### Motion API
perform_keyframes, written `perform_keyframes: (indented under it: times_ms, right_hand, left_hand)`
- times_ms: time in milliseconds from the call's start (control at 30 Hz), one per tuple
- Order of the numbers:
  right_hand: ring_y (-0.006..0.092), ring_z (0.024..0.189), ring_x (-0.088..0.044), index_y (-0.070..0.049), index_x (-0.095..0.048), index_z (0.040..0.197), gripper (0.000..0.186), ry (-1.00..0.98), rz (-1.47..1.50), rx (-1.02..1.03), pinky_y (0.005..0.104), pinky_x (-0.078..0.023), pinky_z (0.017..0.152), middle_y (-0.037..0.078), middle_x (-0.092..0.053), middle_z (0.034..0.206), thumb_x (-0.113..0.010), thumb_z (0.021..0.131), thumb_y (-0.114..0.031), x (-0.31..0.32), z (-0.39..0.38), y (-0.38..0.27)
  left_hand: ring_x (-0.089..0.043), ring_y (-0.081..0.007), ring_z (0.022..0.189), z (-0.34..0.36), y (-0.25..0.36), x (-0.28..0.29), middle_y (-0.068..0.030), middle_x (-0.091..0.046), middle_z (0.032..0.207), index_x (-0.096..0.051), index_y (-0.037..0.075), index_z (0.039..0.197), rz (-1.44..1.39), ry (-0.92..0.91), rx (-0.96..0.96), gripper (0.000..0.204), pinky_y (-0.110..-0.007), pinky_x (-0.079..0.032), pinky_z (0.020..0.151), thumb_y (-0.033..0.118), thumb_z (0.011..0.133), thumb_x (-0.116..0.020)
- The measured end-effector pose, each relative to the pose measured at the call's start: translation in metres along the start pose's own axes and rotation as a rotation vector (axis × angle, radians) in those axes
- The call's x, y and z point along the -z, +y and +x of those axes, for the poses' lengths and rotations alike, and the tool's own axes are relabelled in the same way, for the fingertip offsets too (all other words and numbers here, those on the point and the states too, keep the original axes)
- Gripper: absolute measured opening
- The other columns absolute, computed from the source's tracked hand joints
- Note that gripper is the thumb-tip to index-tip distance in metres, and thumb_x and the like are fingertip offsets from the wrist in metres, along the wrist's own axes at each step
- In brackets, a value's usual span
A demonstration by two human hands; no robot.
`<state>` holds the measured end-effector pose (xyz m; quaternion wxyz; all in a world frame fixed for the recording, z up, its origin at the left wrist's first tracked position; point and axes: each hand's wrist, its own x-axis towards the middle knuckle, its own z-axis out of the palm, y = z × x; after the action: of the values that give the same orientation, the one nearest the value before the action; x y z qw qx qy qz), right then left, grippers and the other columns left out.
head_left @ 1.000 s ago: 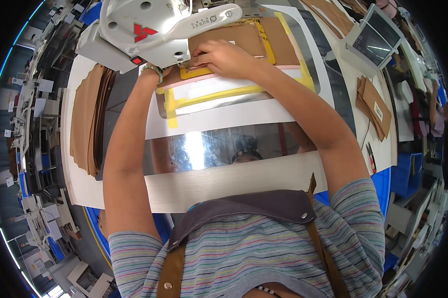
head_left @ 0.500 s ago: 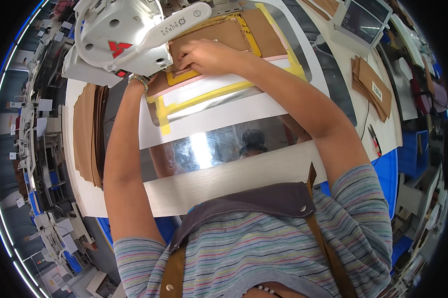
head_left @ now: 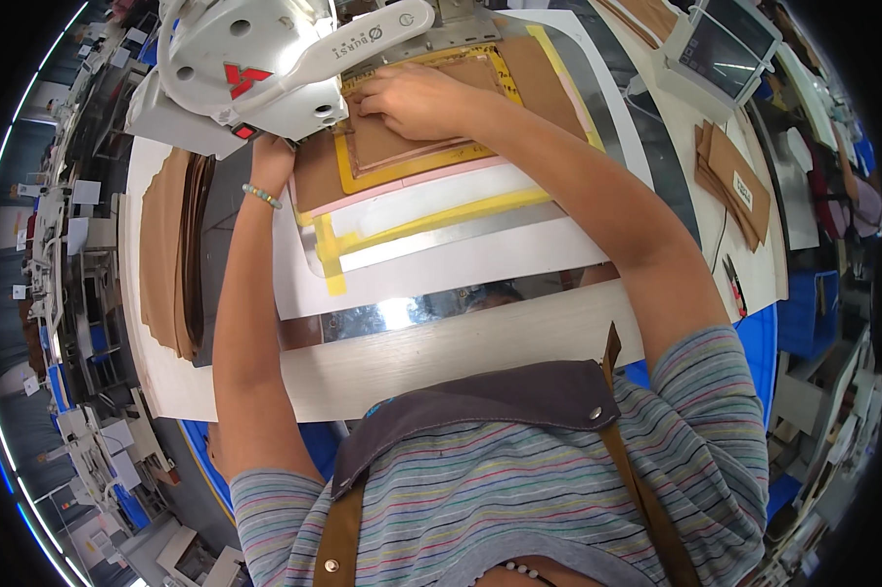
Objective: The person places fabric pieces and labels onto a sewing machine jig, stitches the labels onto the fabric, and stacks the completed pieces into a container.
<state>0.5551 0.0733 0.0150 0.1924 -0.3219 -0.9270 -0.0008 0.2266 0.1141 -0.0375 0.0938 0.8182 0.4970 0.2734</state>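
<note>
My right hand (head_left: 414,102) rests on a brown panel (head_left: 441,125) inside a yellow-edged frame (head_left: 402,167), fingers bent and slightly apart, tips touching the panel. The frame lies on a larger brown piece (head_left: 316,174), set in a template plate edged with yellow tape (head_left: 431,218). At the left, my left hand (head_left: 274,164) reaches up beside the template's corner, under the white sewing machine head (head_left: 255,73). Its fingers are hidden by the machine, so their hold does not show. A beaded bracelet (head_left: 261,196) circles that wrist.
A stack of brown pieces (head_left: 167,259) lies on the left of the table. To the right are a screen unit (head_left: 723,49), more brown pieces (head_left: 729,186) with a white label, and red-handled snippers (head_left: 736,289). A shiny metal strip (head_left: 431,305) crosses the table before me.
The template plate with its yellow frame has slid toward me, covering more of the shiny strip. My left wrist has drawn slightly nearer. My right hand stays on the brown panel.
</note>
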Motion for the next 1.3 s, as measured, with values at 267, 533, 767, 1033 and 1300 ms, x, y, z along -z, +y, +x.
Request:
perform_keyframes:
  times_ms: [267, 533, 767, 1033, 1300]
  right_hand:
    - [0.028, 0.122, -0.062, -0.007, -0.079, 0.118, 0.033, -0.076, 0.129, 0.011, 0.0425, -0.052, 0.107, 0.005, -0.07, 0.134, -0.06, 0.091, -0.005, 0.014, -0.011, -0.01]
    - [0.0278, 0.12, -0.064, -0.009, -0.08, 0.12, 0.032, -0.061, 0.23, 0.077, 0.0414, -0.053, 0.107, 0.005, -0.073, 0.133, -0.065, 0.092, -0.006, 0.012, -0.016, -0.021]
    - [0.0263, 0.112, -0.066, -0.011, -0.081, 0.112, 0.026, -0.003, 0.22, 0.003, 0.041, -0.056, 0.099, 0.004, -0.074, 0.114, -0.066, 0.091, -0.01, 0.051, -0.054, -0.014]
    - [0.0279, 0.119, -0.064, -0.008, -0.076, 0.122, 0.03, -0.098, -0.266, -0.272, 0.0425, -0.055, 0.102, 0.007, -0.072, 0.125, -0.063, 0.095, -0.008, 0.092, -0.135, 0.014]
    - [0.0259, 0.121, -0.063, -0.008, -0.07, 0.129, 0.04, -0.019, -0.287, -0.176, 0.0397, -0.054, 0.098, 0.005, -0.069, 0.133, -0.067, 0.09, -0.006, 0.065, -0.141, -0.013]
  left_hand:
    - [-0.063, -0.04, 0.116, -0.041, 0.08, 0.03, -0.0198, -0.068, 0.126, -0.07, -0.002, 0.125, -0.236, 0.021, -0.006, 0.029, -0.042, -0.049, 0.101, 0.013, 0.101, -0.061]
    - [-0.059, -0.0371, 0.132, -0.071, 0.132, 0.06, -0.0152, -0.07, 0.133, -0.073, 0.003, 0.122, 0.169, -0.081, -0.222, 0.025, -0.045, -0.047, 0.112, 0.012, 0.101, -0.065]
    - [-0.063, -0.0352, 0.128, -0.076, 0.168, 0.041, -0.0114, -0.073, 0.124, -0.073, 0.004, 0.116, 0.085, -0.072, -0.332, 0.02, -0.045, -0.051, 0.107, 0.005, 0.097, -0.069]
    - [-0.054, -0.035, 0.141, -0.07, 0.181, 0.021, -0.0115, -0.061, 0.15, -0.066, 0.007, 0.139, 0.099, -0.191, -0.366, 0.041, -0.048, -0.044, 0.117, 0.008, 0.097, -0.07]
    - [-0.049, -0.036, 0.146, -0.066, 0.181, 0.01, -0.0129, -0.054, 0.158, -0.062, 0.007, 0.144, 0.146, -0.252, -0.348, 0.044, -0.049, -0.039, 0.121, 0.012, 0.1, -0.067]
